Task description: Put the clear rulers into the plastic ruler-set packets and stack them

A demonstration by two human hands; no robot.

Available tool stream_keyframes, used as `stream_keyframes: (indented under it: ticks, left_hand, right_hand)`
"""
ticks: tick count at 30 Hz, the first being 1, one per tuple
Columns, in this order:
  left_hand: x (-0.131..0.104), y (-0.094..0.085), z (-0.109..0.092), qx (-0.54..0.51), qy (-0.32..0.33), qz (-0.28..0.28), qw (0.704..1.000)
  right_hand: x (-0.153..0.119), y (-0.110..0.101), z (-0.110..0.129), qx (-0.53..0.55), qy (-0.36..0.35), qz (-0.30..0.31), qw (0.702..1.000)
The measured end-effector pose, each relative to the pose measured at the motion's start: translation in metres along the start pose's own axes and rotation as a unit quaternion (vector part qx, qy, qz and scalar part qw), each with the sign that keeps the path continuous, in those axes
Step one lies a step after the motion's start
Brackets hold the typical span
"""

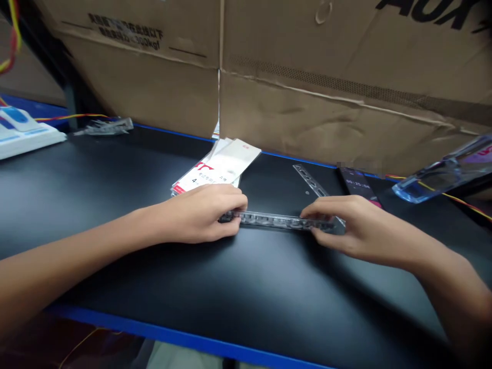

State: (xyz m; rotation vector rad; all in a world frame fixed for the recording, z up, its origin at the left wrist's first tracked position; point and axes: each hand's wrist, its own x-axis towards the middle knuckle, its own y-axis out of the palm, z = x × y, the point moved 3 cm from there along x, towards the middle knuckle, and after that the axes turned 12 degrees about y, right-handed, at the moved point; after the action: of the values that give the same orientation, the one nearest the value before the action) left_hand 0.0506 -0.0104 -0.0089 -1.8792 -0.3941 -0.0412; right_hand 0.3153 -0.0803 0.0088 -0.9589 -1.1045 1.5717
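My left hand is closed on the left end of a long, narrow clear plastic strip, thumb below and fingers above. My right hand pinches the same strip near its right end. The strip lies level, low over the black table, with dark and shiny shapes along its length; whether it is one piece or a stack I cannot tell. Behind my left hand lies a pile of white printed paper packets with red marks. A clear stencil ruler with cut-out shapes lies flat behind the strip, near my right hand.
A phone showing a timer lies behind my right hand. A clear plastic bottle is at the right. At the far left are a white power strip and crumpled clear plastic. Cardboard walls the table's back edge.
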Motion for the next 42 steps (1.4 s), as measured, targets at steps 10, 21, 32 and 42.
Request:
stream_keyframes:
  ticks: [10, 21, 32, 42]
  left_hand:
    - [0.000, -0.004, 0.003, -0.011, -0.039, -0.001, 0.999]
    - [0.000, -0.005, 0.010, 0.031, -0.050, 0.002, 0.998]
    - [-0.001, -0.003, 0.008, 0.013, -0.043, 0.002, 0.999]
    - [0.004, -0.010, 0.002, -0.084, -0.113, -0.012, 0.990]
  right_hand:
    - [0.001, -0.002, -0.006, -0.026, 0.006, -0.021, 0.999]
    - [0.008, 0.008, -0.008, 0.081, 0.051, -0.097, 0.991]
    - [0.006, 0.008, -0.001, 0.048, 0.021, -0.107, 0.993]
    - [-0.002, 0.026, 0.030, 0.052, -0.072, -0.143, 0.986]
